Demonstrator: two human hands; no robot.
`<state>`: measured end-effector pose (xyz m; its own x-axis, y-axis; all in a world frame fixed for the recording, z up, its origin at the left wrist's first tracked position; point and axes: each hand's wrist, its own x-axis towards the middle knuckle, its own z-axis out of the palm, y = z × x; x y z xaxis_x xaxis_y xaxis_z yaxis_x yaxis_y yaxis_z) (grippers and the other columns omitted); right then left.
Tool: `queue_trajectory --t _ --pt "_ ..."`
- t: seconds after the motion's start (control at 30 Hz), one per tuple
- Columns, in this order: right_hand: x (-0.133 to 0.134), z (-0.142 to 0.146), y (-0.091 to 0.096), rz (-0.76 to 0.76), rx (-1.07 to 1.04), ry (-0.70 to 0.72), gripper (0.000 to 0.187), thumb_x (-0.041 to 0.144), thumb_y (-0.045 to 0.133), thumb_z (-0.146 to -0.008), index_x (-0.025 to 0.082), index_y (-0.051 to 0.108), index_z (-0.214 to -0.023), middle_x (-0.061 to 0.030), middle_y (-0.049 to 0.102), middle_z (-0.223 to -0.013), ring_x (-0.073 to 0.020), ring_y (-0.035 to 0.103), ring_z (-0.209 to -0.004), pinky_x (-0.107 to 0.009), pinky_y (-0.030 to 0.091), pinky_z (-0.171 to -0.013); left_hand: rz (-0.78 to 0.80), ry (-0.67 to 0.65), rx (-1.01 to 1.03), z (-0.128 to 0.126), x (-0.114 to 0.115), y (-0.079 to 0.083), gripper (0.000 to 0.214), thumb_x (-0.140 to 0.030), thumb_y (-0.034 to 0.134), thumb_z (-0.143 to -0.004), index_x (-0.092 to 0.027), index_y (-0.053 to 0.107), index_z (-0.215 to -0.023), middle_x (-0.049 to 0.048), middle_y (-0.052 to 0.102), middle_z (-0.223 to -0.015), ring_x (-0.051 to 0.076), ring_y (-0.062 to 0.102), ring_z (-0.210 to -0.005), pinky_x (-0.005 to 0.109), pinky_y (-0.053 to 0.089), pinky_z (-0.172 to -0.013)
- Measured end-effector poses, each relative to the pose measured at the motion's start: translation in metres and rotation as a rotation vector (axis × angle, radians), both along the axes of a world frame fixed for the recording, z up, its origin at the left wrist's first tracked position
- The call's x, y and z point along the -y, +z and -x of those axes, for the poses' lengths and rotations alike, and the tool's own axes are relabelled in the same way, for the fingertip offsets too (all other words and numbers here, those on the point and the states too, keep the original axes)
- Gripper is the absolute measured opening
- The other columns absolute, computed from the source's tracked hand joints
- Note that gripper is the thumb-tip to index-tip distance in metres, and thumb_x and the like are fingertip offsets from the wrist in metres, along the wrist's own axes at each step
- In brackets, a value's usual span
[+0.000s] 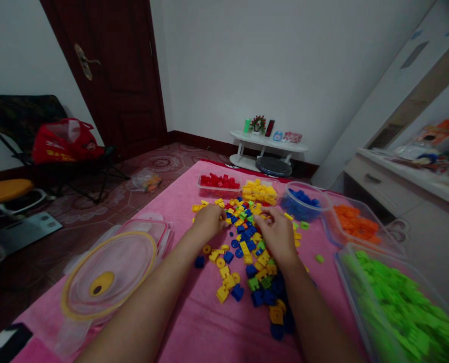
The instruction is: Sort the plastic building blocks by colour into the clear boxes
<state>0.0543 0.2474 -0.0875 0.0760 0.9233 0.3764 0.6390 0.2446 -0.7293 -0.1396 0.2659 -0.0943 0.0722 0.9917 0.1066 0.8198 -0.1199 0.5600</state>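
Note:
A heap of small plastic blocks (247,247), mostly yellow and blue with a few green and red, lies spread on a pink cloth (209,322). My left hand (208,221) rests at the heap's left edge with fingers curled onto yellow pieces. My right hand (277,233) lies over the heap's middle, fingertips pinched together at its far side. What either hand holds is too small to make out.
Clear tubs stand behind and right of the heap: red blocks (218,182), yellow blocks (259,191), blue blocks (303,201), orange blocks (355,222), green blocks (401,302). Stacked lids (111,275) lie at the left. A folding chair with a red bag (63,141) stands by the door.

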Motion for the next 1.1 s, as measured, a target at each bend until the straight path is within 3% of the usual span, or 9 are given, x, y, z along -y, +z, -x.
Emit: queue_trajectory --t 0.13,0.2,0.27,0.33,0.5,0.67,0.8,0.93,1.1 --pt "0.003 0.007 0.003 0.216 -0.846 0.093 0.023 0.036 0.063 -0.068 0.019 0.055 -0.082 0.0024 0.053 -0.068 -0.0106 0.049 -0.054 -0.021 0.035 -0.045 -0.090 -0.056 0.531 -0.005 -0.004 0.009 0.018 -0.027 0.068 -0.067 -0.015 0.069 -0.080 0.0012 0.061 -0.061 0.012 0.054 -0.054 0.021 0.040 -0.053" --pt "0.007 0.013 0.003 0.370 -1.136 0.177 0.019 0.033 0.060 -0.068 0.020 0.052 -0.079 0.0026 0.053 -0.065 -0.0097 0.047 -0.050 -0.019 0.031 -0.039 -0.146 -0.091 0.794 -0.012 -0.001 0.017 0.024 -0.028 0.067 -0.069 -0.013 0.068 -0.087 0.0018 0.062 -0.066 0.011 0.054 -0.056 0.021 0.041 -0.053" --pt "0.013 0.019 0.005 0.503 -1.307 0.277 0.018 0.034 0.053 -0.071 0.019 0.052 -0.082 0.0006 0.056 -0.067 -0.0094 0.047 -0.048 -0.017 0.028 -0.036 -0.225 -0.103 0.896 -0.020 0.004 0.026 0.025 -0.027 0.067 -0.069 -0.013 0.067 -0.090 0.0031 0.064 -0.072 0.012 0.056 -0.061 0.021 0.044 -0.057" --pt "0.018 0.025 0.009 0.587 -1.397 0.369 0.023 0.038 0.049 -0.076 0.019 0.053 -0.088 -0.0002 0.058 -0.068 -0.0080 0.046 -0.046 -0.015 0.024 -0.033 -0.297 -0.118 0.827 -0.026 0.011 0.032 0.023 -0.024 0.068 -0.069 -0.015 0.069 -0.090 0.0046 0.066 -0.080 0.014 0.058 -0.069 0.023 0.046 -0.065" --pt "0.022 0.035 0.012 0.692 -1.505 0.373 0.029 0.049 0.047 -0.082 0.020 0.048 -0.079 0.0057 0.047 -0.052 -0.0056 0.042 -0.038 -0.012 0.021 -0.031 -0.247 -0.343 0.399 -0.034 0.025 0.038 0.016 -0.018 0.068 -0.066 -0.024 0.074 -0.080 0.0058 0.067 -0.091 0.021 0.058 -0.090 0.030 0.043 -0.086" --pt "0.017 0.032 0.003 0.702 -1.611 0.204 0.015 0.032 0.045 -0.086 0.020 0.048 -0.078 0.0066 0.045 -0.049 -0.0040 0.038 -0.035 -0.010 0.023 -0.030 -0.339 -0.459 0.354 -0.033 0.023 0.034 0.021 -0.017 0.065 -0.071 -0.027 0.073 -0.088 0.0055 0.067 -0.098 0.020 0.059 -0.093 0.029 0.044 -0.088" --pt "-0.013 0.015 0.019 0.622 -1.525 0.154 0.014 0.024 0.038 -0.088 0.019 0.048 -0.081 0.0017 0.052 -0.060 -0.0044 0.041 -0.041 -0.011 0.028 -0.033 -0.385 -0.261 0.342 -0.020 0.011 0.025 0.023 -0.023 0.059 -0.078 -0.023 0.071 -0.098 0.0065 0.067 -0.100 0.020 0.059 -0.094 0.029 0.044 -0.087" --pt "-0.076 -0.005 0.052 0.468 -1.369 -0.065 0.022 0.031 0.031 -0.089 0.019 0.047 -0.081 0.0011 0.050 -0.062 -0.0074 0.046 -0.045 -0.016 0.037 -0.039 -0.346 0.031 0.148 -0.002 0.000 0.012 0.022 -0.022 0.056 -0.079 -0.021 0.070 -0.097 0.0076 0.065 -0.100 0.021 0.056 -0.098 0.031 0.042 -0.091" --pt "-0.143 -0.012 0.073 0.489 -1.183 -0.107 0.042 0.056 0.031 -0.086 0.020 0.052 -0.092 -0.0058 0.058 -0.074 -0.0170 0.058 -0.063 -0.029 0.047 -0.052 -0.295 0.130 0.036 0.010 -0.006 -0.002 0.027 -0.026 0.055 -0.080 -0.020 0.068 -0.103 0.0092 0.061 -0.105 0.022 0.053 -0.102 0.031 0.041 -0.092"
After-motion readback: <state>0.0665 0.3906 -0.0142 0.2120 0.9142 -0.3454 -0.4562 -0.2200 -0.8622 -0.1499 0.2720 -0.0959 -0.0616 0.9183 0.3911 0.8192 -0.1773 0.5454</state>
